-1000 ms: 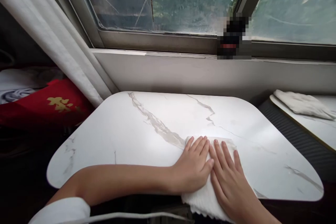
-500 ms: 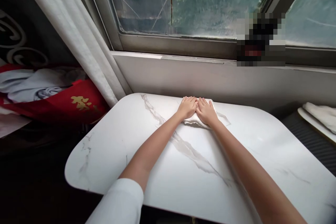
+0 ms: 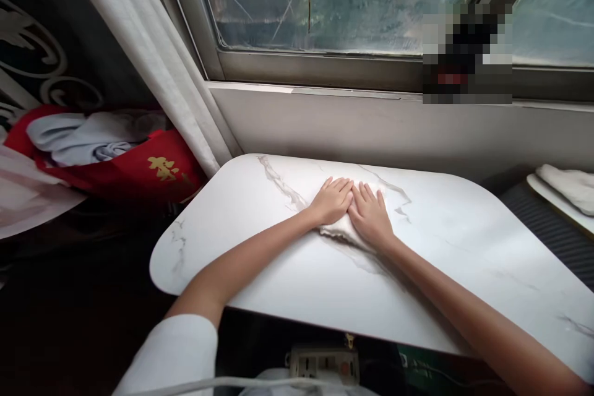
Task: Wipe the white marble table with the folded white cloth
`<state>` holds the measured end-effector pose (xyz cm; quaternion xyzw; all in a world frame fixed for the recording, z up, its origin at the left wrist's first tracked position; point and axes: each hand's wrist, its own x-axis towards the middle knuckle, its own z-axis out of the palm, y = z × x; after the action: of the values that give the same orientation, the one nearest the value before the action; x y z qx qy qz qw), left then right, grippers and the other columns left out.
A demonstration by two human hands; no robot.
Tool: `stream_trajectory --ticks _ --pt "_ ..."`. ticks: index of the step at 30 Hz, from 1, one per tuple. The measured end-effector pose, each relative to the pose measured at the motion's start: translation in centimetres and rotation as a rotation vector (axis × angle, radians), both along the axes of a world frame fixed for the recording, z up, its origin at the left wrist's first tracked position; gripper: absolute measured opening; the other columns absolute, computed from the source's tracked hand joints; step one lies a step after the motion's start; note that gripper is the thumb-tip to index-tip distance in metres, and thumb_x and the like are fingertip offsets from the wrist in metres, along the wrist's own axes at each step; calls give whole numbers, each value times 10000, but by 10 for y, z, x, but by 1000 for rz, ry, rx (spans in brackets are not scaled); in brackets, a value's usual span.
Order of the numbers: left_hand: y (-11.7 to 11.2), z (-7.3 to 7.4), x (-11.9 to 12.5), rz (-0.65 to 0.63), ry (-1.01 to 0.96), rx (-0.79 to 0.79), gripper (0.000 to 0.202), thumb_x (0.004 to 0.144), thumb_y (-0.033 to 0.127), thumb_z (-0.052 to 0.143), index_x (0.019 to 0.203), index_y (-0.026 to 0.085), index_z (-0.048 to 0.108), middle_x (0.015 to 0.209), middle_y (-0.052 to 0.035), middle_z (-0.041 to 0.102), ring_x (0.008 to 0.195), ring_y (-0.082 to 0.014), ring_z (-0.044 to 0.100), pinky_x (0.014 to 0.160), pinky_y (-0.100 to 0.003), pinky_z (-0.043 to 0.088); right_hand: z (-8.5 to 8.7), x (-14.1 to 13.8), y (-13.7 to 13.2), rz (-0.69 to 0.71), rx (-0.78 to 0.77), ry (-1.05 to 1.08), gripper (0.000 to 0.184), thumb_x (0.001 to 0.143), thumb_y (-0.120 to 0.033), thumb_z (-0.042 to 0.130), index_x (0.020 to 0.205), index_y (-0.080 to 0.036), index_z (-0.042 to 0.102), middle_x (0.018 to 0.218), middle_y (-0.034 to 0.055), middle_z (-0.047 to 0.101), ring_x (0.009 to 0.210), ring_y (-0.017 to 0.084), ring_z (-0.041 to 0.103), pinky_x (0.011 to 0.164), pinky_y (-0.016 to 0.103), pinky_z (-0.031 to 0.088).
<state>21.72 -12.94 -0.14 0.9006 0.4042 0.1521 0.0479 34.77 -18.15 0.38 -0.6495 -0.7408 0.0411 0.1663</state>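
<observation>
Both my hands lie flat, side by side, on a white cloth (image 3: 338,230) on a white marble-patterned table (image 3: 436,241). My left hand (image 3: 330,201) presses the cloth's left part, fingers stretched out towards the window. My right hand (image 3: 369,215) covers the right part, fingers also stretched flat. The cloth sits in the far middle of the tabletop and is mostly hidden under my palms.
A window sill and wall (image 3: 371,124) run behind the table. A white curtain (image 3: 153,62) hangs at the left, beside red and grey fabric (image 3: 116,154). Another white cloth (image 3: 568,189) lies on a second table at the right. A power strip (image 3: 325,362) sits below the table's near edge.
A second ago my hands pressed the cloth at the table's near edge; they slid it to the far edge by the sill, and have now drawn it back a little.
</observation>
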Motion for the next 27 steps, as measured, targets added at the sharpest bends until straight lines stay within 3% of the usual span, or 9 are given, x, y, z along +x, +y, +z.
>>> stream_trajectory --ticks 4,7,10,12,15,19,23,27 --pt "-67 8 -40 -89 13 -52 505 980 324 191 1418 100 305 1483 -83 329 1384 -161 223 1152 -379 95 -2 -18 -74 121 -105 300 575 912 -391 334 1442 -171 306 1530 91 183 1416 210 67 1122 526 -8" --pt "-108 16 -72 -125 29 -58 492 987 322 196 1422 119 302 1483 -79 328 1388 -159 212 1153 -378 103 2 -35 -115 215 -178 420 581 916 -413 341 1454 -205 274 1541 53 108 1416 193 -6 1118 528 -49" --pt "-128 19 -100 -100 49 -56 476 990 308 212 1424 135 304 1490 -69 315 1390 -158 207 1154 -378 103 8 -57 -126 315 -246 372 629 910 -378 337 1476 -149 185 1542 62 51 1410 188 -56 1126 501 -44" --pt "-127 18 -112 -43 68 -62 482 988 307 220 1430 129 293 1493 -70 306 1394 -161 195 1156 -390 89 11 -72 -115 345 -260 275 656 905 -351 327 1478 -91 139 1539 90 51 1411 196 -50 1132 485 -27" --pt "-99 15 -120 88 104 -104 496 973 284 226 1433 109 283 1495 -90 296 1397 -180 187 1151 -423 82 11 -91 -73 336 -167 104 623 920 -321 262 1463 -28 180 1530 136 135 1417 219 40 1137 470 5" --pt "-28 9 -116 243 127 -133 495 947 211 224 1428 110 289 1496 -113 287 1394 -203 198 1130 -473 106 6 -108 3 283 -12 -48 578 918 -273 235 1436 -19 276 1504 151 254 1401 232 167 1132 450 50" --pt "48 6 -110 249 72 -69 470 963 223 201 1411 160 331 1487 -85 318 1385 -180 228 1128 -449 104 3 -118 69 137 9 -58 567 914 -247 223 1428 -17 289 1496 152 282 1392 230 196 1123 446 81" --pt "100 6 -115 198 46 -76 473 950 203 216 1401 176 356 1477 -63 344 1377 -154 246 1129 -411 106 2 -130 109 26 40 -47 574 906 -239 236 1417 16 291 1486 180 294 1390 244 193 1119 461 72"
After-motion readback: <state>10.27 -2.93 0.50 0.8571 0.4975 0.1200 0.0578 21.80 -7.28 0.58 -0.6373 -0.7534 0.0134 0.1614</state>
